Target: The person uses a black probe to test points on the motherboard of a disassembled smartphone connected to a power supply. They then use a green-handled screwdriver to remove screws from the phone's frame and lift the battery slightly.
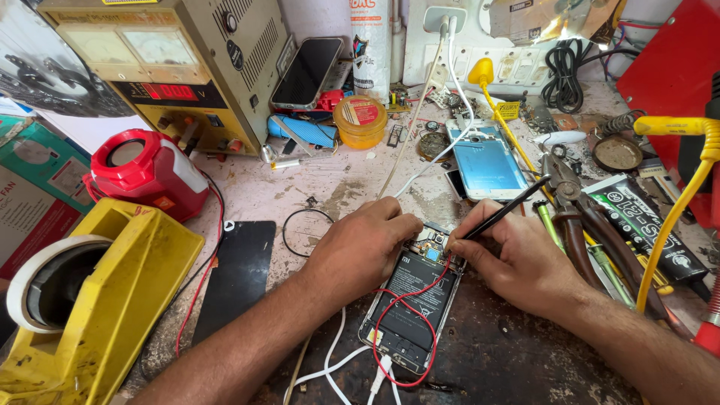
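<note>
Two hands over one opened phone (411,300), near centre of bench. Left hand (360,247), fingers curled, presses the phone's top edge. Right hand (517,259) pinches one black probe (506,210), tip on the circuit board. One red wire (405,322) loops across the battery. Far centre: round orange tub (360,120), red label; one blue-backed phone (487,161) beside it, right.

I see a stained, scuffed workbench (337,187) under bright, even light. At the back stands a pale wall (319,19) with a white socket strip (450,45), a red panel (675,67) beside it.
</note>
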